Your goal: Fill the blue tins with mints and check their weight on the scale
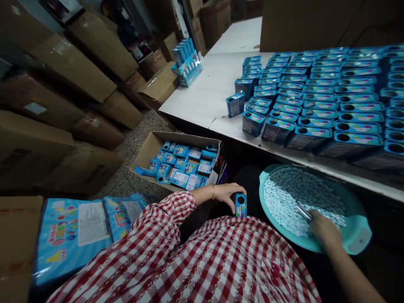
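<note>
A small blue tin [241, 205] with a round dark hole in its top stands upright near my lap, gripped between the thumb and fingers of my left hand [229, 194]. To the right, my right hand [322, 227] is closed around a shiny metal scoop [303, 211], its kind partly hidden by my fingers. The scoop's end rests among many small pale candies [284, 206] heaped in a turquoise basin [353, 229]. A shadow darkens the far half of the heap.
Rows of blue tins [318, 107] cover much of the white table [211, 88]. Below its edge, an open carton [143, 158] holds more tins. Blue printed candy bags [75, 235] lie at my left. Stacked cardboard boxes [72, 63] line the left side.
</note>
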Motion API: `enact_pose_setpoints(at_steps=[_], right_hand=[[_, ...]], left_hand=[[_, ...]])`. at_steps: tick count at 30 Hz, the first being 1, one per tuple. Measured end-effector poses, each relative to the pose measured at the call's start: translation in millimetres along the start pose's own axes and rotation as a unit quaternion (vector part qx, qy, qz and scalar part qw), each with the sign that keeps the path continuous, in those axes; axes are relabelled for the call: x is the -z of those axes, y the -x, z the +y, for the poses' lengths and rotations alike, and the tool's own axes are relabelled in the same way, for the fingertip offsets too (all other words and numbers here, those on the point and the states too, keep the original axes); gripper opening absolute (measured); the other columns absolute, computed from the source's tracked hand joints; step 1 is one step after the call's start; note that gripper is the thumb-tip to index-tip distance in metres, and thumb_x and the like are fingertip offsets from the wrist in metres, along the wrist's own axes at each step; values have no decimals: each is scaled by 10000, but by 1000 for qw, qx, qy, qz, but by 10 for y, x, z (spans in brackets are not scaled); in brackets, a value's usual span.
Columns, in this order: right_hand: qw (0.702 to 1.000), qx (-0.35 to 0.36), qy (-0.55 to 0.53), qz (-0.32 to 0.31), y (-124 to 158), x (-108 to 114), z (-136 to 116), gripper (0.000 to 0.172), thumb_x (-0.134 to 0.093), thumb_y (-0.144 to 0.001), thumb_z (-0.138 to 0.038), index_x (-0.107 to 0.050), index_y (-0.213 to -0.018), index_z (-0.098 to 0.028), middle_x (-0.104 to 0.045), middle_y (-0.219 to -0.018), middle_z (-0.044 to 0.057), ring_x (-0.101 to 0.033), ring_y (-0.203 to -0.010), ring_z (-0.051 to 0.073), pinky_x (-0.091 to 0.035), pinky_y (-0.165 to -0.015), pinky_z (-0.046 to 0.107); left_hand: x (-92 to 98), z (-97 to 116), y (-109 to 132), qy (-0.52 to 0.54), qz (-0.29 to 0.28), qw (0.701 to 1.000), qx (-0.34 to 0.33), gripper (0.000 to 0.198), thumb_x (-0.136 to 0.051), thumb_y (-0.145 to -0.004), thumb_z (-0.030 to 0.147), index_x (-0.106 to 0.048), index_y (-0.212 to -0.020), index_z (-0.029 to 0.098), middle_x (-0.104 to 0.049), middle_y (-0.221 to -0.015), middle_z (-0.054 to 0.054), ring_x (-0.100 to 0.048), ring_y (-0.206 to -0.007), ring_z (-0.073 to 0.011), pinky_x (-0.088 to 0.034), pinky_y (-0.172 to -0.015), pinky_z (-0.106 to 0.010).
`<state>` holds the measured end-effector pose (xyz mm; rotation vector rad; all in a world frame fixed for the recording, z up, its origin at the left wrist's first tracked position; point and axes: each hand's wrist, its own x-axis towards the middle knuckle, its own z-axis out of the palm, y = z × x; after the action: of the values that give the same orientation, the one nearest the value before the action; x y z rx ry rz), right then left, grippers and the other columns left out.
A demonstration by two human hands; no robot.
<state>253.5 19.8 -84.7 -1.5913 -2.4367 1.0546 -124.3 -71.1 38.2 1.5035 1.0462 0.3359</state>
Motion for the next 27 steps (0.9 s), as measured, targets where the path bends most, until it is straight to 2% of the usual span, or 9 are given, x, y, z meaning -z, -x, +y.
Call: enact_pose_setpoints(at_steps=[2, 3, 7, 9, 12, 16, 20, 24, 27], right_hand=[[992, -115, -13, 47, -112, -159, -210, 377, -384, -744, -314, -640, -952, -131, -654, -736, 142, -611, -844, 334, -435, -725, 438], [986, -151, -54, 49, -152, -221, -301, 348, -415, -737, -272, -643, -932, -96, -658, -791, 162, -596, -884, 334, -427, -752, 432], [971, -187, -127, 77, -266, -347, -437, 271, -458, -712, -188, -662, -864, -95, -664, -856, 127, -597, -874, 238, -431, -803, 356], [960, -202, -174, 86, -288, -359, -390, 248, -477, -698, -195, -668, -829, -108, -665, -777, 85, -607, -757, 189, -459, -735, 318], [940, -211, -245, 105, -250, -313, -322, 247, -495, -689, -245, -671, -814, -127, -649, -685, 34, -592, -639, 145, -481, -624, 274], [922, -201, -308, 124, -51, -30, -307, 280, -531, -662, -285, -678, -843, -131, -641, -650, 16, -577, -579, 119, -482, -572, 251], [916, -171, -335, 137, 268, 474, -324, 324, -576, -629, -316, -692, -866, -129, -653, -655, 26, -563, -544, 119, -463, -528, 246], [941, -118, -290, 128, 514, 923, -482, 309, -552, -662, -281, -711, -891, -149, -670, -672, 28, -577, -565, 127, -458, -544, 241], [970, -90, -205, 91, 568, 1112, -670, 294, -510, -711, -229, -718, -908, -162, -686, -689, 29, -594, -589, 128, -466, -597, 237]], left_hand=[[-38, -16, 38, 67, 31, 997, 16, 711, -817, -453, 397, -545, -1072, 177, -578, -989, -52, -523, -974, -217, -404, -885, -344], [-54, -23, 49, 100, 50, 993, 21, 679, -799, -500, 384, -529, -1084, 169, -576, -981, -51, -535, -940, -201, -415, -863, -332], [-59, -39, -26, 159, 182, 970, 27, 529, -715, -625, 302, -499, -1090, 168, -573, -957, -34, -545, -885, -163, -417, -846, -306], [-38, -36, -153, 166, 236, 957, 15, 508, -703, -621, 278, -493, -1071, 171, -573, -918, -19, -546, -854, -154, -426, -823, -297], [-24, 9, -408, 139, 281, 950, -14, 488, -714, -584, 252, -507, -1018, 174, -573, -867, 2, -544, -820, -145, -434, -805, -289], [-69, 105, -755, 87, 320, 942, -48, 440, -711, -575, 233, -530, -971, 174, -583, -855, 10, -547, -808, -141, -441, -797, -286], [-197, 150, -1072, 53, 325, 942, -58, 413, -692, -611, 242, -538, -989, 179, -602, -873, -3, -559, -807, -151, -447, -788, -300], [-374, 205, -1326, -34, 330, 942, -59, 385, -689, -618, 191, -567, -982, 194, -623, -961, -30, -559, -901, -191, -427, -839, -336], [-490, 284, -1436, -109, 317, 940, -64, 381, -685, -634, 184, -579, -999, 200, -623, -1019, -42, -545, -945, -210, -412, -861, -352]])
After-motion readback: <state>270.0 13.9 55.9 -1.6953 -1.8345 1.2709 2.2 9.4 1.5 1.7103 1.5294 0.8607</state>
